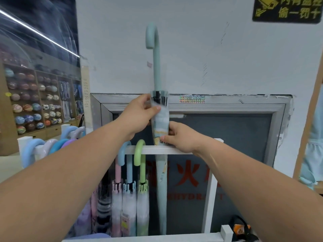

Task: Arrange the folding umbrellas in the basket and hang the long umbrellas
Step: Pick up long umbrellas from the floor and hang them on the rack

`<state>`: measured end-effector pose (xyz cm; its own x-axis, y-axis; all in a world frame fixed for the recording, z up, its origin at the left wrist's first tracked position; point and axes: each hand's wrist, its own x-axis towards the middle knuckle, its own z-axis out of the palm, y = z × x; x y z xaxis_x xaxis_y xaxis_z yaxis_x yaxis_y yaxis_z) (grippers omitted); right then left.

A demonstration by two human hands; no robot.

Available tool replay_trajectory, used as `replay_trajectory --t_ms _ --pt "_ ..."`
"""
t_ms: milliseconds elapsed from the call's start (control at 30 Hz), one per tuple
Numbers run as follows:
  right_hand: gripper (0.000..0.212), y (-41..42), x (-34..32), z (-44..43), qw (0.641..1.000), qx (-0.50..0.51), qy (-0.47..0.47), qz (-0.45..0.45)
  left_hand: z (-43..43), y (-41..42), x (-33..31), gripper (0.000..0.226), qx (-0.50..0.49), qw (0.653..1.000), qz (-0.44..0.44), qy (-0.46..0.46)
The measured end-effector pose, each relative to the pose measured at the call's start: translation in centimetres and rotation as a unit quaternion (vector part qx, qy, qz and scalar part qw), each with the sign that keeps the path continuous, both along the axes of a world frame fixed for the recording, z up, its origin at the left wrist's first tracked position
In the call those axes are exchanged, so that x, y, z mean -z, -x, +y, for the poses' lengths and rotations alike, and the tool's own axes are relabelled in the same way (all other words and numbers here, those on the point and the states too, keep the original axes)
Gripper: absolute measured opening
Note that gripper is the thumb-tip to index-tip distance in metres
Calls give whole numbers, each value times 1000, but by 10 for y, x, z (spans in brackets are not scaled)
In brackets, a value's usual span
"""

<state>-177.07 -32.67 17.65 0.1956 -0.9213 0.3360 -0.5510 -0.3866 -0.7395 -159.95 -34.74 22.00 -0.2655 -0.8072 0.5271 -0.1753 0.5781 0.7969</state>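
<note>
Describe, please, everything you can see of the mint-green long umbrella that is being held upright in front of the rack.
The mint-green long umbrella stands nearly upright, its matte crook handle topmost against the white wall, hook opening to the left. Below the handle sits a shiny silvery collar, then a furled canopy, pale with yellowish markings, tapering downwards behind the white rack rail. It is not yet hung. The left hand holds it under the collar; the right hand pinches the canopy above the rail.
</note>
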Motion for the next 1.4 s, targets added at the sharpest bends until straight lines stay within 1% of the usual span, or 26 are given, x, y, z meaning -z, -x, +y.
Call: replay_trajectory --t_ms 33,100,133,167,233,333,400,433,567,667,733,800,833,900,933,967,1033,1100,1167,1233,1267,1333,1400 --pt "28 0 -1 2 999 10 3 44 -1 0 2 22 7 1000 2 -1" --pt "24 2 -5 6 991 35 13 128 -3 0 6 18 5 1000 -2 0" --pt "22 3 -6 8 989 42 12 142 -2 0 8 18 5 1000 -4 0" --pt "19 5 -9 9 990 46 10 131 -3 0 11 19 5 1000 -10 3" --pt "14 6 -19 15 997 46 13 55 -4 0 15 22 3 1000 -28 11" --pt "13 4 -41 21 992 73 76 -63 -4 0 20 29 8 999 -46 9" --pt "25 3 -53 16 983 79 109 -123 -5 0 22 32 17 998 -57 4" --pt "30 1 -57 14 982 75 114 -134 -6 -1 23 32 18 998 -67 2" --pt "20 -7 -56 -1 987 42 120 -97 -6 -2 29 30 1 995 -101 -4" --pt "15 -12 -49 -6 988 20 120 -99 -4 -3 28 22 -5 993 -121 -9" --pt "12 -14 -45 -8 988 27 115 -103 -3 -7 25 18 -5 989 -145 -14" --pt "15 -13 -39 -10 990 34 105 -91 1 -14 16 29 -2 985 -171 -20" --pt "17 -13 -35 -10 991 29 99 -82 2 -17 9 36 -2 986 -168 -22" --pt "15 -13 -27 -10 994 27 90 -58 6 -23 -6 51 -5 992 -129 -16" --pt "11 -13 -23 -10 995 30 85 -45 10 -25 -14 60 -3 995 -95 -14" --pt "8 -13 -19 -9 996 33 79 -36 12 -26 -20 65 2 998 -54 -19" --pt "6 -13 -12 -8 997 27 68 -23 16 -26 -32 60 33 999 19 -27" --pt "9 -10 -8 -5 998 23 57 -24 19 -25 -37 59 74 995 49 -42" --pt "19 -7 -7 -2 999 25 46 -12 21 -23 -37 57 81 996 3 -39" --pt "15 -4 -5 -1 999 22 28 2 20 -21 -32 53 75 994 -62 -40" --pt "11 -3 -3 -1 1000 19 19 8 19 -20 -29 54 80 993 -78 -44" --pt "4 -2 -1 -1 999 21 5 26 15 -20 -22 56 87 992 -80 -53" --pt "7 -1 -1 0 997 31 -3 64 13 -20 -17 61 95 992 -74 -48"
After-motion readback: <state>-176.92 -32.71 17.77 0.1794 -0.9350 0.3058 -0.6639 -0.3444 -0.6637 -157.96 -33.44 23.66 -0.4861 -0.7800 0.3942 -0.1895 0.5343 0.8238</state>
